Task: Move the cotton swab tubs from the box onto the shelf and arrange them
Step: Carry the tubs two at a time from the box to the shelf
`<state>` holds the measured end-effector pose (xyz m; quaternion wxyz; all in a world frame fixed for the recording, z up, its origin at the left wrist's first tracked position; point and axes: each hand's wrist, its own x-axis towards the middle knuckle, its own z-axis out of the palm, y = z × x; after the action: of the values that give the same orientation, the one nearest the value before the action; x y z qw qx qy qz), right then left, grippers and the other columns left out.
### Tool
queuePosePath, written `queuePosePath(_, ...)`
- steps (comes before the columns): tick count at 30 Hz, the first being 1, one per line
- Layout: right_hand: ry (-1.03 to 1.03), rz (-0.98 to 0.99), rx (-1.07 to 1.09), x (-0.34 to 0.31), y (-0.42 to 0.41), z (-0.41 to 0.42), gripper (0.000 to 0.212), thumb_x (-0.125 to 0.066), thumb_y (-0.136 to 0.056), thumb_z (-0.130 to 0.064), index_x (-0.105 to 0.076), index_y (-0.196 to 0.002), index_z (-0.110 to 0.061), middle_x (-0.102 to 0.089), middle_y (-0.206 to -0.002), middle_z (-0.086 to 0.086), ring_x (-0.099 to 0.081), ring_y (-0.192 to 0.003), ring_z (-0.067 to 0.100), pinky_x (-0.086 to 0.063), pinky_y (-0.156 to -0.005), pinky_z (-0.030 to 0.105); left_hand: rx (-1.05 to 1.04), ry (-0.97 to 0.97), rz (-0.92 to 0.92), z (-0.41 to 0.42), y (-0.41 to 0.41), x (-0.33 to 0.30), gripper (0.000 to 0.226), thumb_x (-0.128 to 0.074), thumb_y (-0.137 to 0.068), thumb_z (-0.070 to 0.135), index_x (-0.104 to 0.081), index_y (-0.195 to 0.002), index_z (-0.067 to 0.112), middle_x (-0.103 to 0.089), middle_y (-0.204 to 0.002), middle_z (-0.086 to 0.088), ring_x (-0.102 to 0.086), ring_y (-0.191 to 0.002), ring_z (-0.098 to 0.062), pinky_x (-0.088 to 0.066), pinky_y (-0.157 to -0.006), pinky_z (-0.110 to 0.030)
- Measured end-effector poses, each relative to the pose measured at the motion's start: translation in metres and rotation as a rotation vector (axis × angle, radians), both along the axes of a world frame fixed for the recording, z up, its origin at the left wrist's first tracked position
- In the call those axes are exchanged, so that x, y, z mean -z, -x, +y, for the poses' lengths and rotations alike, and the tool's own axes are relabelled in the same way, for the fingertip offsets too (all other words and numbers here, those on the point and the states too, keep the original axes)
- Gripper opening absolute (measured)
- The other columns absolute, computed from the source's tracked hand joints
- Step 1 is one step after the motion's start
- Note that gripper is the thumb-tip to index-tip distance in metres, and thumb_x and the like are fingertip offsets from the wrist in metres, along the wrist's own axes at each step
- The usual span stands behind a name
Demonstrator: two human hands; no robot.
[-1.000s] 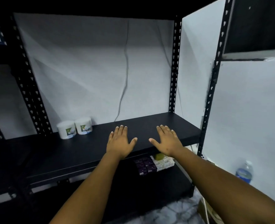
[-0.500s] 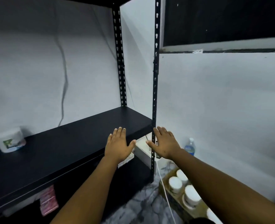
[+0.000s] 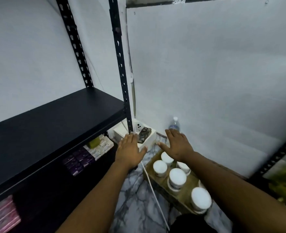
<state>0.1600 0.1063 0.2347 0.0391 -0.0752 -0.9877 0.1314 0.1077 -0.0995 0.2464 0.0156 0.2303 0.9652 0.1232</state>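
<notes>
Reaching with both hands flat and empty: drop your right hand (image 3: 177,145) onto the tubs (image 3: 177,177) in the box (image 3: 183,198) just below it, left hand (image 3: 130,151) takes the neighbour.

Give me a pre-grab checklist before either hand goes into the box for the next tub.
1. Left hand free, fingers spread: ok.
2. Right hand free, above the box: ok.
3. Tubs upright, white lids on: ok.
4. Shelf has bare space at this end: ok.
5. White cable on the floor beside the box, clear of the tubs: ok.
6. Number of tubs left, some behind the right arm: cannot tell.
</notes>
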Motion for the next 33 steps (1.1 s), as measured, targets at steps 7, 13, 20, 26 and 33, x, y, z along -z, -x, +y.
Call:
queuePosePath(7, 0.025, -0.114, 0.055, 0.071, 0.014, 0.040, 0.086, -0.021, -0.083, -0.072, -0.021, -0.149, -0.017, -0.021, -0.157, 0.009, -0.016, -0.145, 0.026, -0.013, -0.117, 0.043, 0.080, -0.015, -0.123, 0.047, 0.021, 0.065, 0.075, -0.037, -0.093, 0.056, -0.015, -0.151, 0.013, -0.012, -0.159, -0.008, -0.006, -0.147, -0.023, -0.005, -0.119, -0.040)
queuePosePath(13, 0.059, -0.194, 0.097, 0.136, 0.017, 0.075, 0.074, -0.033, -0.090, -0.065, -0.022, -0.149, -0.021, -0.024, -0.156, 0.009, -0.020, -0.144, 0.027, -0.016, -0.117, 0.045, 0.123, 0.023, -0.204, 0.084, 0.031, 0.134, 0.075, -0.039, -0.092, 0.058, -0.020, -0.149, 0.014, -0.017, -0.158, -0.010, -0.013, -0.146, -0.025, -0.010, -0.119, -0.041)
queuePosePath(20, 0.050, -0.307, 0.181, 0.203, 0.018, 0.117, 0.078, -0.035, -0.090, -0.066, -0.021, -0.149, -0.018, -0.021, -0.157, 0.010, -0.021, -0.144, 0.028, -0.016, -0.117, 0.043, 0.166, -0.019, -0.272, 0.120, 0.033, 0.209, 0.073, -0.043, -0.090, 0.058, -0.028, -0.147, 0.014, -0.025, -0.156, -0.010, -0.020, -0.143, -0.026, -0.017, -0.117, -0.041)
queuePosePath(26, 0.096, -0.361, 0.188, 0.245, 0.026, 0.141, 0.092, -0.030, -0.078, -0.072, -0.018, -0.150, -0.016, -0.016, -0.158, 0.011, -0.018, -0.145, 0.028, -0.019, -0.117, 0.046, 0.249, 0.024, -0.328, 0.143, 0.029, 0.265, 0.087, -0.040, -0.082, 0.071, -0.024, -0.148, 0.017, -0.022, -0.157, -0.009, -0.017, -0.145, -0.025, -0.016, -0.118, -0.042)
queuePosePath(33, 0.168, -0.328, 0.104, 0.275, 0.037, 0.160, 0.096, -0.053, -0.077, -0.057, -0.009, -0.151, -0.014, -0.009, -0.160, 0.010, -0.013, -0.146, 0.028, -0.014, -0.117, 0.041, 0.263, -0.121, -0.355, 0.153, 0.018, 0.296, 0.105, -0.061, -0.070, 0.072, -0.015, -0.149, 0.020, -0.023, -0.156, -0.001, -0.023, -0.142, -0.018, -0.021, -0.114, -0.034)
